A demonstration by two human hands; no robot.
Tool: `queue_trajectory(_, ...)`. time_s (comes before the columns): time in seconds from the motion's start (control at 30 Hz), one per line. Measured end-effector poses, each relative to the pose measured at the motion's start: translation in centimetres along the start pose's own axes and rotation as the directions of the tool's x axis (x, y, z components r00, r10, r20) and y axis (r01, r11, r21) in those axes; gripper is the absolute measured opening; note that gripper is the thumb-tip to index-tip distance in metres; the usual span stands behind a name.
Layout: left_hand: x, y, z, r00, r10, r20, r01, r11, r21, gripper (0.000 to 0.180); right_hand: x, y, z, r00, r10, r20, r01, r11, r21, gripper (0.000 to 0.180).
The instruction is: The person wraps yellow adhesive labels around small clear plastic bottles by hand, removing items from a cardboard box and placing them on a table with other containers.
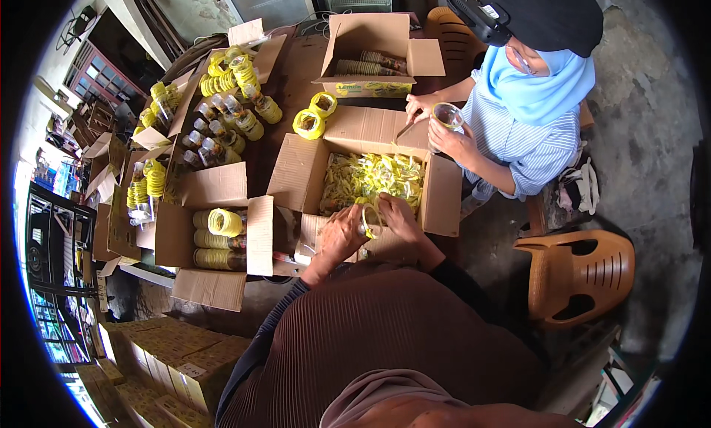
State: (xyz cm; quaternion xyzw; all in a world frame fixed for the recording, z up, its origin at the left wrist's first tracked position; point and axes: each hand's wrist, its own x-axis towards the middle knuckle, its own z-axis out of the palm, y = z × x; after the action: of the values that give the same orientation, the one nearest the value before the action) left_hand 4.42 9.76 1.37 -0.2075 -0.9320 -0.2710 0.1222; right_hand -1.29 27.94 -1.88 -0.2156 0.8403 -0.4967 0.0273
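My left hand [340, 235] is closed around a clear plastic cup with a yellow rim [369, 222], tilted over the near edge of an open cardboard box. Close against the cup's right side, my right hand [399, 217] has its fingers curled, and what they pinch, if anything, is hidden. Many small yellow-and-clear packets [374, 177] fill the cardboard box [302, 172]. Across it, a co-worker's hand holds another clear cup [447, 116], while their other hand grips a thin stick-like thing [404, 129].
Left of me stands an open box [176, 235] with stacked yellow-rimmed cups. More filled cups [229, 124] crowd the table beyond it. A box [366, 46] with cup stacks sits at the back. An orange plastic chair [578, 276] is at right; closed cartons [174, 357] lie lower left.
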Motion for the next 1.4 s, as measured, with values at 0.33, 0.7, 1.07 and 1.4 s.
queue_trajectory(0.33,-0.2,-0.4,-3.2,0.976,-0.142,-0.163,0.115,0.98,-0.163,0.06,-0.7,6.7,-2.6,0.93,0.245,-0.274,-0.232,0.969,0.082,0.018)
queue_trajectory(0.7,-0.7,-1.3,-2.6,0.983,-0.176,-0.045,0.138,0.885,-0.445,0.07,-1.7,4.0,-0.9,0.978,0.058,-0.2,-0.101,0.972,-0.212,0.015)
queue_trajectory(1.07,-1.6,-2.1,-2.5,0.939,-0.34,-0.048,0.279,0.837,-0.471,0.063,-1.7,1.3,-1.4,0.968,0.093,-0.235,-0.155,0.953,-0.259,0.02)
queue_trajectory(1.4,-1.6,-1.6,-1.8,0.945,-0.308,-0.11,0.231,0.866,-0.445,0.079,-1.2,-4.6,-0.2,0.978,-0.202,-0.052,0.209,0.947,0.245,0.032)
